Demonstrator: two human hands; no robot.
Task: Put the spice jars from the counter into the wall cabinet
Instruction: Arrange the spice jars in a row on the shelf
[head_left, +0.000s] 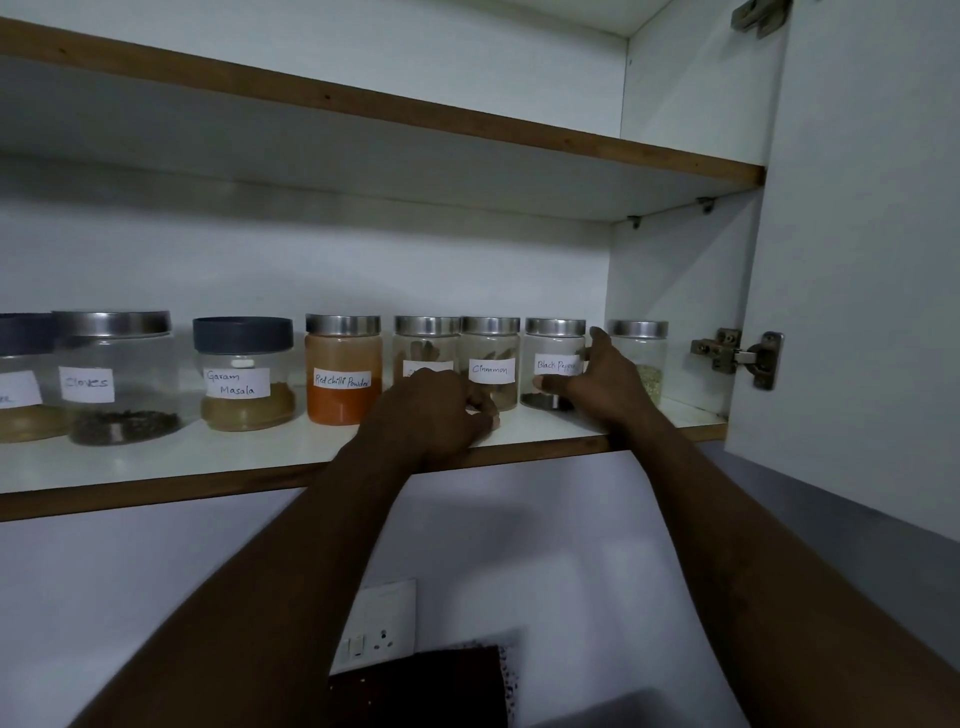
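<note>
On the wall cabinet's lower shelf (156, 462), right hand (602, 382) grips the "Black Pepper" jar (553, 364), right of "Cinnamon" jar (489, 361). Left hand (436, 410) rests loosely curled, empty, before it.

I read handwritten white labels on the jars on the shelf: "Cloves" on the wide jar with steel lid (117, 376), "Garam Masala" on the dark-lidded jar (244, 373), "Red chilli Powder" on the orange jar (343, 368), "Cinnamon" on a small jar (490, 361), and "Black Pepper" on the next jar (554, 361), partly hidden by my right hand (605, 382). The label at far left I cannot read
</note>
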